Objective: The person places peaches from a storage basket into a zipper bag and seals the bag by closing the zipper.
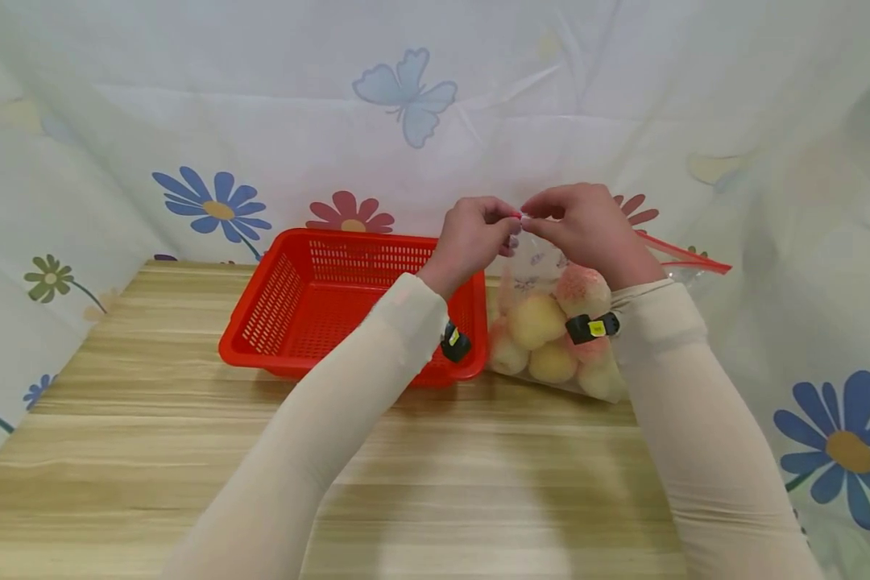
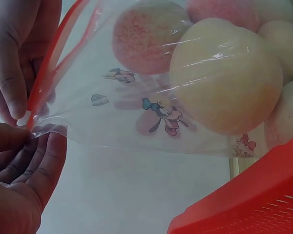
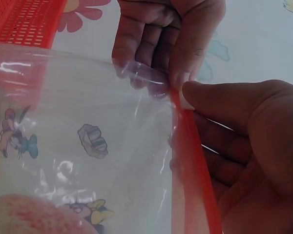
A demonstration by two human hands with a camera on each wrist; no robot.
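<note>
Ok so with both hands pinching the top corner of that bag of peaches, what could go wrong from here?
The left hand and right hand pinch only the corner of the red zip strip, so thin plastic may slip or tear. The bag leans upright by the red basket; once it opens, the peaches might tumble onto the table and roll away.
</note>
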